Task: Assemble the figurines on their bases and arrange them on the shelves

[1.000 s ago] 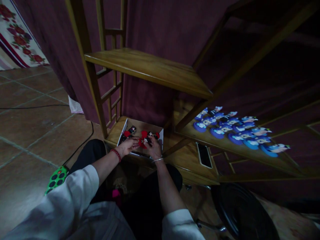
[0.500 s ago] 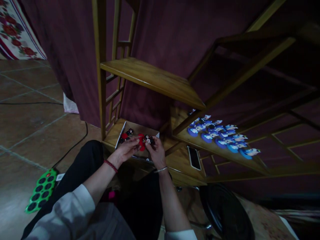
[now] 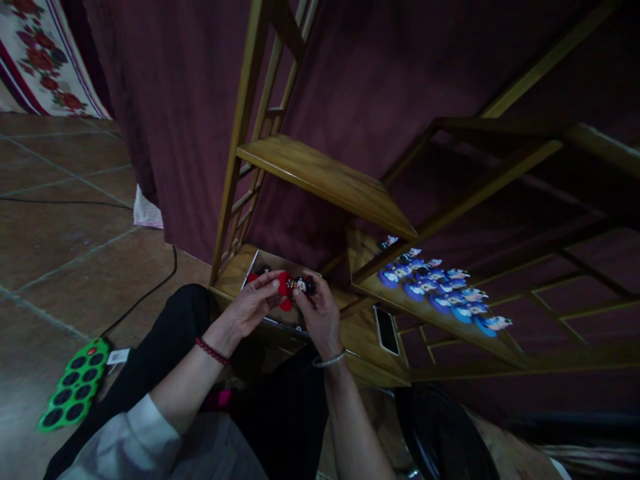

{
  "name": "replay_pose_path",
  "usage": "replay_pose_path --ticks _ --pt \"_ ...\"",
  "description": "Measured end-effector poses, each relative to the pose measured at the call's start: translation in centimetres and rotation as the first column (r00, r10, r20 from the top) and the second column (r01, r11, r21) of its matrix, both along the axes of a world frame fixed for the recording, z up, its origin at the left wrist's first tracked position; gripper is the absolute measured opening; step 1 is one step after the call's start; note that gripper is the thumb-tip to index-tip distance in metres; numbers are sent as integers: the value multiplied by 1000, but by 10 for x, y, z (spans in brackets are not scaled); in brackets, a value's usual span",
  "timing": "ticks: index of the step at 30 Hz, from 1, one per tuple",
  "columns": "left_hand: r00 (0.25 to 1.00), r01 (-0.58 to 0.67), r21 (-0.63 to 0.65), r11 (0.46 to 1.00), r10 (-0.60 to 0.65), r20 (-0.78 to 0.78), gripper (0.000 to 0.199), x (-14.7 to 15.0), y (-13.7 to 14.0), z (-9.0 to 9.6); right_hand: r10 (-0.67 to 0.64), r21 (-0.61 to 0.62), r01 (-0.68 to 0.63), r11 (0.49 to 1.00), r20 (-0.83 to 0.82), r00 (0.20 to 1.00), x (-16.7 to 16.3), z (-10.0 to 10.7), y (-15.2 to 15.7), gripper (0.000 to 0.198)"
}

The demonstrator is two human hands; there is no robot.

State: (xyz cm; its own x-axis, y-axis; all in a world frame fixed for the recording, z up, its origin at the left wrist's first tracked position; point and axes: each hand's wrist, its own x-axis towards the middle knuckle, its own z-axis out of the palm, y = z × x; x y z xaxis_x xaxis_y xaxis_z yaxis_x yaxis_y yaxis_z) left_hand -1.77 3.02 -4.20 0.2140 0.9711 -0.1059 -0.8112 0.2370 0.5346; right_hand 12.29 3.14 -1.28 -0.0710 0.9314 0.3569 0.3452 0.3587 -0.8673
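Between my two hands is a small figurine (image 3: 301, 285) with black hair and a red round base, held sideways above an open box (image 3: 256, 261). My left hand (image 3: 253, 303) pinches the red base between thumb and fingers. Around the dark head end, my right hand (image 3: 321, 310) is closed, its thumb on the figure's front. Inside the box, partly covered by my left hand, lies another dark-and-red figurine (image 3: 261, 271). The box rests on the low wooden shelf, and my hands hide much of its inside.
Several blue-based figurines (image 3: 440, 287) stand in rows on the raised shelf to the right. A phone (image 3: 386, 330) lies on the lower shelf. An upper wooden shelf (image 3: 325, 177) juts out above the box. A green pad with black discs (image 3: 75, 383) and a cable (image 3: 145, 293) are on the floor.
The camera view has shifted, so the shelf appears farther right. Both hands keep hold of the figurine, which has turned slightly and shows its front more clearly.
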Motion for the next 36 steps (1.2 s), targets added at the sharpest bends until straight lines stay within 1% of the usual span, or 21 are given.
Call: replay_pose_path --ticks 5,9,11,14,17,20,24,27,31,36 --pt "999 -45 53 998 45 5 24 -12 -9 17 30 14 -30 999 2 1000 -12 14 -4 35" --pt "998 -58 76 995 56 28 24 -17 -16 27 20 110 -29 994 80 997 -19 24 -8 25" --pt "998 -62 75 995 60 30 25 -19 -19 30 1 130 -16 991 113 994 -21 28 -12 25" --pt "998 -60 74 995 58 36 25 -19 -23 31 -12 119 -1 993 108 994 -23 34 -18 27" --pt "997 -60 78 995 56 44 25 -19 -25 32 -8 128 -8 992 125 992 -24 38 -22 21" --pt "997 -65 95 993 60 51 24 -18 -27 33 13 116 -29 993 134 991 -24 42 -24 19" --pt "996 -71 107 992 65 61 23 -17 -31 37 35 78 -41 996 75 997 -23 47 -26 18" --pt "996 -71 110 991 64 65 23 -16 -33 39 40 40 -42 998 32 999 -22 48 -28 20" --pt "995 -77 124 989 68 70 22 -15 -35 40 60 18 -59 998 -39 997 -21 49 -28 22" --pt "994 -90 128 988 82 68 20 -14 -38 45 72 -24 -74 997 -81 994 -21 55 -31 23"
